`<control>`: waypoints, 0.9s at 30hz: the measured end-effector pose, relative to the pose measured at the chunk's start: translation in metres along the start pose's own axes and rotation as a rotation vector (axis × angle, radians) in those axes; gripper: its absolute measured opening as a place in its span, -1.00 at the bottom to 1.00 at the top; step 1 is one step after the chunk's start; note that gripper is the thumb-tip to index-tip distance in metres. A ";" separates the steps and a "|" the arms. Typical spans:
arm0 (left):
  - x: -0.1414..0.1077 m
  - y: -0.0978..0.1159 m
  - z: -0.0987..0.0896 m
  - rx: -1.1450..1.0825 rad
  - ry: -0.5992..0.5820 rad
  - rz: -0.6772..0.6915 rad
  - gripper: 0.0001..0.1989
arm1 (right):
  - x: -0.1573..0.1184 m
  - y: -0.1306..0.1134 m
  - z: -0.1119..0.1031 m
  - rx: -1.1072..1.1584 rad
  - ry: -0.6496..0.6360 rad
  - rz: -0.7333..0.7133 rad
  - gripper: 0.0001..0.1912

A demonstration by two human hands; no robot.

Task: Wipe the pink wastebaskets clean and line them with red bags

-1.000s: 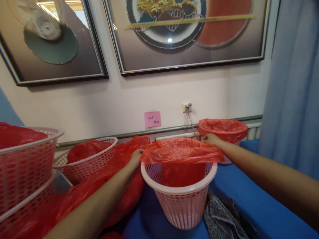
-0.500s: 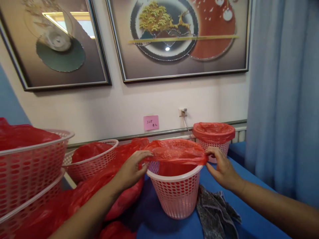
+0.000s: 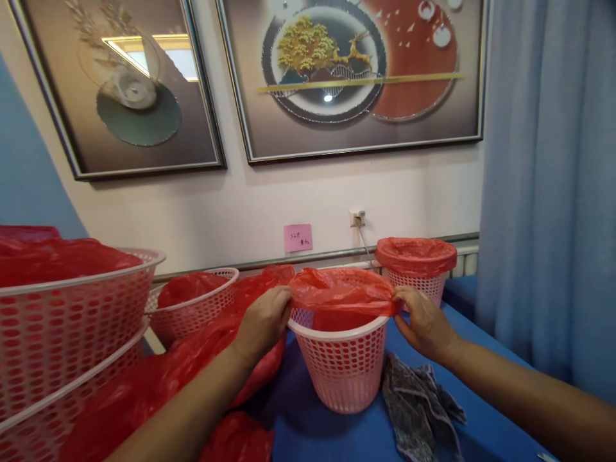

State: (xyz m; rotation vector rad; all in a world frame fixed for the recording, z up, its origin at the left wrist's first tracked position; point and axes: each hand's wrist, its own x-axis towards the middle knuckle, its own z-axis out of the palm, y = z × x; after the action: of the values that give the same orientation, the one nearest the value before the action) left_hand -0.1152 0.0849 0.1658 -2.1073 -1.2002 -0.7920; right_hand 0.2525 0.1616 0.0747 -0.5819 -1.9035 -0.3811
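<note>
So my left hand and right hand had the red liner pinched, far-right basket rim already covered, middle basket bare along its near rim.

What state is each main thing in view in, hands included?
Left hand: gripping red bag
Right hand: gripping red bag
Red bag: spread between both hands
Front basket: upright, front rim uncovered
Back basket: upright, lined
Wide left basket: holding red plastic
Gray cloth: crumpled
Pink note: stuck to wall
Curtain: hanging
</note>
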 end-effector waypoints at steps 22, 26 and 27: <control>-0.067 0.051 0.011 -0.164 0.204 -0.102 -0.87 | -0.012 -0.007 -0.014 0.141 -0.062 0.049 -0.83; -0.075 0.052 0.011 -0.193 0.181 -0.126 -0.85 | -0.023 -0.014 -0.016 0.141 -0.101 0.030 -0.85; -0.077 0.053 0.011 -0.197 0.178 -0.134 -0.85 | -0.024 -0.016 -0.016 0.145 -0.106 0.032 -0.85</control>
State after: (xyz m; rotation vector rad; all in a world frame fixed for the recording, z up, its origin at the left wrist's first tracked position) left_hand -0.0983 0.0291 0.0922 -2.0739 -1.2188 -1.1759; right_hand 0.2637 0.1350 0.0588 -0.5444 -2.0018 -0.1926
